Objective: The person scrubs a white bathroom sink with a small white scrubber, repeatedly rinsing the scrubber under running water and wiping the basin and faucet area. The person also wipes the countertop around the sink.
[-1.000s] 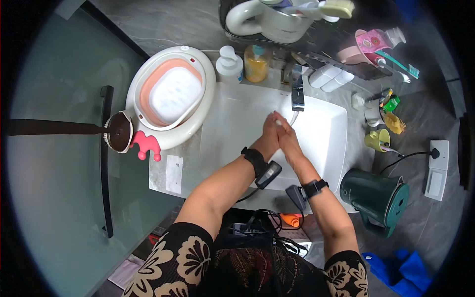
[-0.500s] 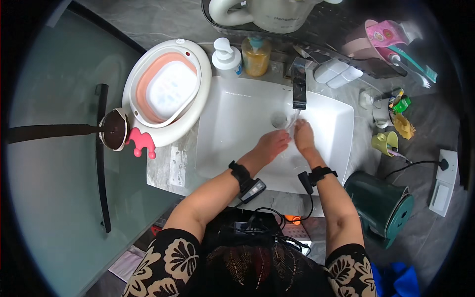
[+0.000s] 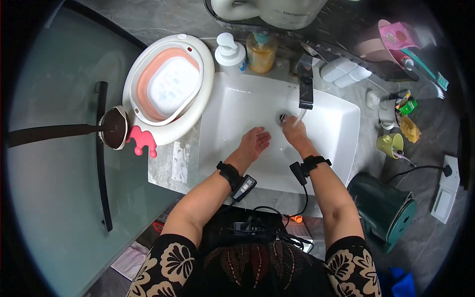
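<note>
Faced a grey marbled counter [image 3: 162,168] with a white sink [image 3: 227,99] let into it. Saw, well left of the left hand, a frosted glass door [image 3: 59,188] with a black handle [image 3: 102,153]. Had, nearer but beyond that hand and to its left, a white-and-peach basin [image 3: 142,94]; then, farther beyond it, a white pump bottle [image 3: 230,54] and an amber bottle [image 3: 261,53]. Held the left hand [image 3: 255,143] over the sink, palm open, fingers pointing rightward, gripping nothing visible. Had the drain [image 3: 283,118] beyond and right of the left hand, nearer to the right hand, just by its fingertips; could not tell touching from barely clear. Held the right hand [image 3: 295,132] apart from the left, with fingers bunched; could not tell whether closed on anything. Saw the water stream [image 3: 301,115] meet or pass close by the right hand. Found the dark, shiny faucet [image 3: 306,89] beyond that hand and slightly right, with its long axis running from the back wall toward the sink. Noted, well right of the right hand, a yellow-green cup [image 3: 385,143] and a green kettle [image 3: 378,208].
</note>
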Tool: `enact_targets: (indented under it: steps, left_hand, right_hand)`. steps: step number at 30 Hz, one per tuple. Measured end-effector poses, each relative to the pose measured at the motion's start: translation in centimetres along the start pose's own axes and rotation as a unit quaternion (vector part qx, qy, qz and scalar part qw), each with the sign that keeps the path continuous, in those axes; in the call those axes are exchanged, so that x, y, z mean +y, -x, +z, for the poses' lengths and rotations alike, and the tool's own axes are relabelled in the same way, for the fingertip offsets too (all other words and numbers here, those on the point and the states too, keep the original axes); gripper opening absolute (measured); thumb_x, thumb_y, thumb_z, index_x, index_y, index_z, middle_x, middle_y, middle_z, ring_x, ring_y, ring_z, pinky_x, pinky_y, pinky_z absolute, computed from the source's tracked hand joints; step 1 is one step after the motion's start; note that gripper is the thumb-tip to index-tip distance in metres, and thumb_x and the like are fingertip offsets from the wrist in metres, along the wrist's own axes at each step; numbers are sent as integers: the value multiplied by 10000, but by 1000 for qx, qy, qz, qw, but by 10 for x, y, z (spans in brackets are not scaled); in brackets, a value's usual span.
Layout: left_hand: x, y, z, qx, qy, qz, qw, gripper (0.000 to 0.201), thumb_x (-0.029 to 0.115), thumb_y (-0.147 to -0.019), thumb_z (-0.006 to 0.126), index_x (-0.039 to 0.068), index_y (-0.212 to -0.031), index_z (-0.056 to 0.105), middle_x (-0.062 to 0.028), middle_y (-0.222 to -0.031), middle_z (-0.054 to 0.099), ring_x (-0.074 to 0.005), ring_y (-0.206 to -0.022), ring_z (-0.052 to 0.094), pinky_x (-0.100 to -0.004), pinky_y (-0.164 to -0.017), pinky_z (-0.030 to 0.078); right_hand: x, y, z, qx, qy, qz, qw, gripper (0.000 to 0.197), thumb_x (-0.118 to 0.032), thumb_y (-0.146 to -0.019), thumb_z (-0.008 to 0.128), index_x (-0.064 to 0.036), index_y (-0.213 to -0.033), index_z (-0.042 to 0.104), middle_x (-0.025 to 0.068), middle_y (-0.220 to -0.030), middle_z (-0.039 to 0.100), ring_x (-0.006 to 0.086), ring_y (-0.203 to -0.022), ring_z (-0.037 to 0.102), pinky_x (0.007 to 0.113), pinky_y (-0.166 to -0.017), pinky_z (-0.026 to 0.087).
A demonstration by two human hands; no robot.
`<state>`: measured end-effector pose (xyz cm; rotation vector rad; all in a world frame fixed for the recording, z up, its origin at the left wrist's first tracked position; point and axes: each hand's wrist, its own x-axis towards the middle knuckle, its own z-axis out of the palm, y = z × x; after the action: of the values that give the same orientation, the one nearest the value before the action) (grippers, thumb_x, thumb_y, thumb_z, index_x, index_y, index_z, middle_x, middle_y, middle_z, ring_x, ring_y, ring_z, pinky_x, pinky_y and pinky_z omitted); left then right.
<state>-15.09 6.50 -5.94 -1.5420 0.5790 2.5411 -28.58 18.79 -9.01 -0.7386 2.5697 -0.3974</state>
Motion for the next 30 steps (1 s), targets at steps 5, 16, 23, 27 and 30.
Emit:
enact_targets:
  steps: [5, 16, 23, 27, 30]
  left_hand:
    - [-1, -1, 14, -34, 16, -4, 999, 338, 248, -903, 467, 37, -1166, 489, -146, -1105, 556, -260, -997, 557, -388, -887, 460]
    - [-17, -5, 84, -265, 15, 119, 957, 358, 369, -915, 421, 71, -1086, 521, -93, -1078, 580, -258, -983, 564, -422, -915, 419]
    - [-43, -50, 62, -333, -92, 157, 925, 289, 317, -954, 393, 165, -1187, 469, -57, -1163, 550, -247, -1103, 518, -437, -969, 388]
    - [-24, 23, 87, -246, 73, -10, 966, 321, 350, -976, 334, 184, -1234, 429, -45, -1183, 530, -244, -1136, 489, -436, -969, 389]
    - [-12, 20, 72, -211, 76, -29, 974, 336, 347, -983, 315, 172, -1253, 414, -52, -1189, 523, -240, -1147, 479, -407, -952, 406]
  right_hand:
    - [0, -9, -26, -38, -169, 76, 982, 319, -305, -889, 502, -16, -835, 627, 201, -775, 624, 319, -724, 631, 410, -690, 503]
    - [-25, 38, -70, 19, -293, 65, 954, 236, -212, -879, 544, -43, -1023, 625, 191, -861, 643, 303, -789, 643, 379, -692, 497]
    - [-33, 34, -54, 106, -32, -48, 993, 231, -290, -921, 472, -98, -982, 586, 191, -762, 637, 392, -709, 609, 437, -648, 487]
    - [-1, 25, -71, 140, -21, 29, 990, 258, -306, -918, 465, -77, -946, 580, 209, -800, 637, 404, -731, 617, 490, -651, 493]
    - [-20, 35, -68, 101, -115, -7, 988, 271, -322, -928, 450, -78, -951, 565, 207, -809, 632, 413, -752, 606, 488, -680, 485]
